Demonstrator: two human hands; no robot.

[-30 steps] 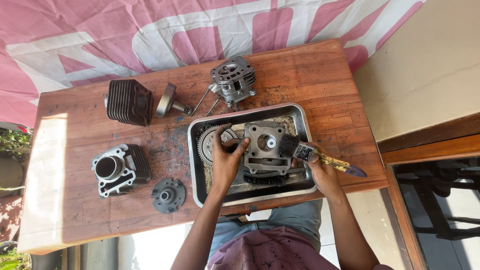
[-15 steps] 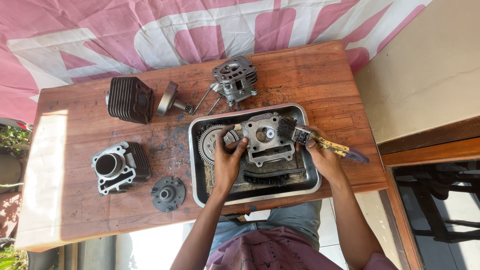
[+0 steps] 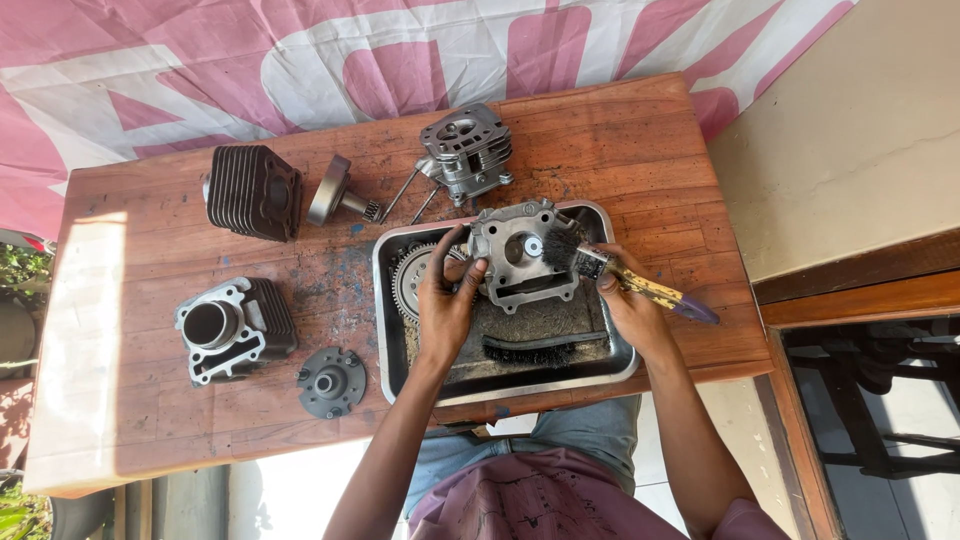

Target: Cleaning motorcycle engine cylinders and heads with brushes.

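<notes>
A grey metal engine part [image 3: 524,255] stands tilted inside a steel tray [image 3: 392,345] on a wooden table. My left hand [image 3: 446,300] grips its left side. My right hand [image 3: 630,308] holds a paintbrush [image 3: 620,278] with a yellow and purple handle, and the dark bristles touch the right face of the part. A toothed gear wheel [image 3: 410,270] lies in the tray's left end, partly behind my left hand. A dark brush [image 3: 535,349] lies across the tray bottom, below the part.
On the table [image 3: 620,130] left of the tray sit a black finned cylinder [image 3: 250,190], a grey finned cylinder [image 3: 230,325], a round dark flange [image 3: 330,380] and a bell-shaped metal piece [image 3: 335,195]. Another cylinder head [image 3: 465,150] stands behind the tray. A pink and white banner [image 3: 300,50] hangs beyond.
The engine part has been lifted and turned toward the tray's far edge. My right hand moved up with the paintbrush, so the bristles now touch the part's right face.
</notes>
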